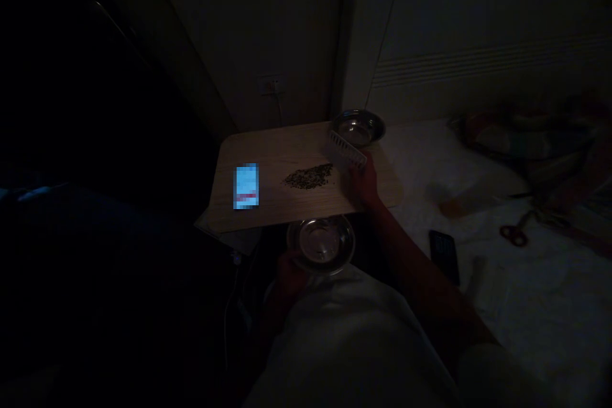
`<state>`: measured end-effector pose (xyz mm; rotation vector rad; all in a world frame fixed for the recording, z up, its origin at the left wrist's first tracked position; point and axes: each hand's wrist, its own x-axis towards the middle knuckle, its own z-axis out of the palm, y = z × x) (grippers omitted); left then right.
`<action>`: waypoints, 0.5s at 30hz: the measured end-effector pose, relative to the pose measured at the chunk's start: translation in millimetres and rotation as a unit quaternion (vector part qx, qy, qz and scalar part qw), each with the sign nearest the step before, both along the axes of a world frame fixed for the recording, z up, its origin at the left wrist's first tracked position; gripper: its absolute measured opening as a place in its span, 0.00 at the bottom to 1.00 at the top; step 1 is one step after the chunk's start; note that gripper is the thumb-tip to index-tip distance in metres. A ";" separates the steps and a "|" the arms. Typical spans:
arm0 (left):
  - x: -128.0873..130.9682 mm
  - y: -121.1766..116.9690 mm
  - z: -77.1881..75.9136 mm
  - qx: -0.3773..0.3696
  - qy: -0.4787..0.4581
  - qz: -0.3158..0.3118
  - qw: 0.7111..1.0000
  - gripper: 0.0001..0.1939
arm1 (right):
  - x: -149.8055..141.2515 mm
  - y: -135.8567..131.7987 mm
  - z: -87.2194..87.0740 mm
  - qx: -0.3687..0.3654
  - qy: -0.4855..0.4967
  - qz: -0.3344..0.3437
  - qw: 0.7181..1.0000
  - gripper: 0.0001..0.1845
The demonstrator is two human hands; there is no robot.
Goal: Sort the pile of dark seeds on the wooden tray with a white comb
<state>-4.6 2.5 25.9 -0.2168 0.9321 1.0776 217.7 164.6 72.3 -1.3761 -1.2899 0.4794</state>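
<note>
My left hand grips the rim of a shiny metal bowl just below the front edge of the small wooden table. Dim light hides most of its fingers. My right hand is closed around a pale, slotted plastic piece, like a small basket or comb, tilted above the tabletop. A flat heap of small dark seeds or grains lies on the wood to the left of that hand. Behind the slotted piece, a second metal bowl stands at the table's back right corner.
A lit phone screen, blurred out, is at the table's left. On the white bedding to the right lie a dark phone and red-handled scissors. A wall socket with a cable is behind the table.
</note>
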 end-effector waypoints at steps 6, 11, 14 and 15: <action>-1.8 -0.1 -3.9 0.020 -0.025 -0.012 0.999 0.17 | -11.2 2.3 -5.7 -0.012 0.003 0.040 0.999 0.19; -3.4 -1.1 -7.7 0.009 -0.013 -0.009 1.000 0.14 | -17.5 -4.1 -1.6 -0.005 -0.015 0.074 0.997 0.20; -1.9 -0.7 -6.2 0.010 -0.023 -0.014 1.000 0.13 | -17.9 -9.1 1.0 0.000 -0.027 0.096 0.995 0.20; -1.3 -0.5 -5.1 0.009 -0.024 -0.015 1.000 0.12 | -17.5 -10.3 0.9 0.001 -0.029 0.099 0.995 0.20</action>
